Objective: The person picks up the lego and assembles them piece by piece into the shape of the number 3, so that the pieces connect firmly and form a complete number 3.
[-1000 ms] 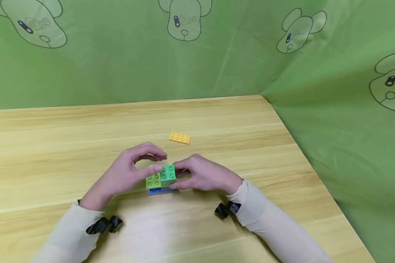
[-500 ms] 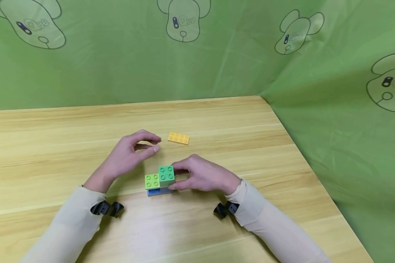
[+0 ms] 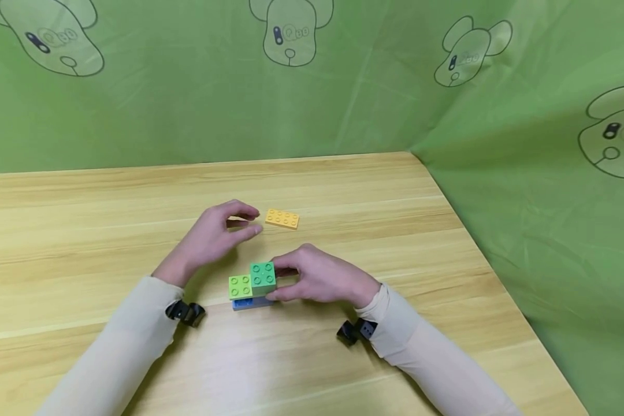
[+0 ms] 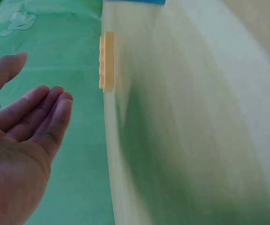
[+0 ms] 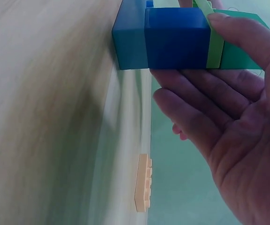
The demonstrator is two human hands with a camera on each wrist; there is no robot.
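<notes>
Writing first: the green cloth [image 3: 187, 115] around the surface [image 3: 83, 254] bears outlined bear heads; the one at top centre [image 3: 291, 32] carries pale lettering that starts with a Q, the rest too faint for me to read. Stack of toy bricks [image 3: 255, 289] stands on the surface, pinched by my right hand [image 3: 319, 274], thumb on one side, fingers on the other. Order from below, right wrist view: teal-blue brick [image 5: 131, 44], dark blue brick [image 5: 178, 40], thin lime brick [image 5: 215, 49], green brick [image 5: 240, 54]. Head view: green brick covers the lime brick's right part; studs show on its left. My left hand [image 3: 213, 234]: fingers loosely bent, thumb spread from them, just beside the flat orange brick [image 3: 282, 219], apart from it. Orange brick lies studs up, beyond the stack.
</notes>
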